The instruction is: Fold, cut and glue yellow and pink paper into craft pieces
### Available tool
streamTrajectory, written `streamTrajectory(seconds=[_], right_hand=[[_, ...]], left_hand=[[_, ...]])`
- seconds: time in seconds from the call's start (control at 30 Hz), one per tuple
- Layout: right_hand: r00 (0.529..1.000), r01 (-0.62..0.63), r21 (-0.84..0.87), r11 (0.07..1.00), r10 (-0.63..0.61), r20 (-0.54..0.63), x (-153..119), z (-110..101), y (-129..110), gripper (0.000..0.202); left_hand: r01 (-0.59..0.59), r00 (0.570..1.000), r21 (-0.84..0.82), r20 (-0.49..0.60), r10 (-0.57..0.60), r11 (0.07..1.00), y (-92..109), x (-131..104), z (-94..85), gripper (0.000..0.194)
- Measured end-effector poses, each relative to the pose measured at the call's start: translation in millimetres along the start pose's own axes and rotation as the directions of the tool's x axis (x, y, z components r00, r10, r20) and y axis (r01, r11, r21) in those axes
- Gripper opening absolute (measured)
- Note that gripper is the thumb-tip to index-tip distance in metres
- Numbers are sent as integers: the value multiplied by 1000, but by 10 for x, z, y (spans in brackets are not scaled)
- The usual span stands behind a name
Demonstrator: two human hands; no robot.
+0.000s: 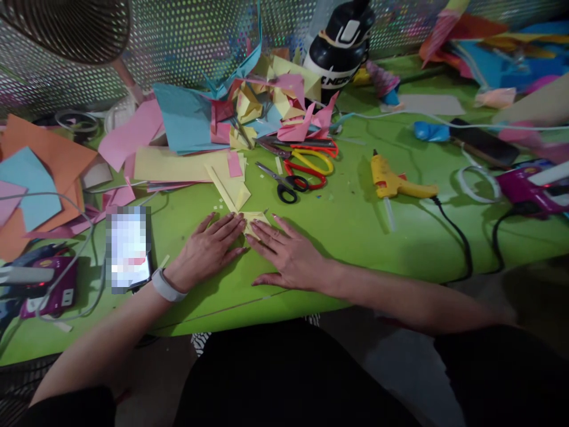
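Note:
A small folded piece of yellow paper (pixel 256 217) lies flat on the green table, partly covered by my fingers. My left hand (pixel 212 244) presses down on its left side with the fingers stretched out. From the right, my right hand (pixel 287 252) rests its spread fingertips on the same paper. Just beyond my left fingertips is another folded yellow strip (pixel 227 188). Small black-handled scissors (pixel 287 184) lie past the paper, next to larger scissors with red and yellow handles (pixel 311 166).
A yellow glue gun (pixel 395 181) with a cord lies to the right. A phone (pixel 128 249) stands left of my wrist. Coloured paper sheets (pixel 184 118), folded paper pieces and a black bottle (pixel 340 53) line the back. Purple power strips (pixel 533 184) with cables sit at both sides.

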State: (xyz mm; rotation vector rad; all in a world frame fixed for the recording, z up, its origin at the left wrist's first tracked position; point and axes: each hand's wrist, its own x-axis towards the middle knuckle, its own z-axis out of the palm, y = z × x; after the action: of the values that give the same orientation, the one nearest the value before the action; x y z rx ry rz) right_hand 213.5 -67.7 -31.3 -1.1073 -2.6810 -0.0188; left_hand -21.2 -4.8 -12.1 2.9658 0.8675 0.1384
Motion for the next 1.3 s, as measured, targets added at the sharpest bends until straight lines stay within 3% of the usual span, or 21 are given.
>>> streamTrajectory(seconds=[0.33,0.63,0.97,1.3], right_hand=[[999,-38,-49,998,39,13,2,39,-7,90],[995,-90,-111,990,84,-55,-39,11,-62,86],[988,-78,-163,984,54,-145,-5,28,-57,83],[984,-81,-147,986,55,-169,-11,13,-72,88]], left_hand=[[2,1000,5,25,-2,1000,24,-24,-1,68],[-23,999,43,26,22,999,3,-32,-16,70],[-109,993,115,55,104,987,239,-89,-54,75],[-144,990,60,17,143,988,259,-94,-18,73]])
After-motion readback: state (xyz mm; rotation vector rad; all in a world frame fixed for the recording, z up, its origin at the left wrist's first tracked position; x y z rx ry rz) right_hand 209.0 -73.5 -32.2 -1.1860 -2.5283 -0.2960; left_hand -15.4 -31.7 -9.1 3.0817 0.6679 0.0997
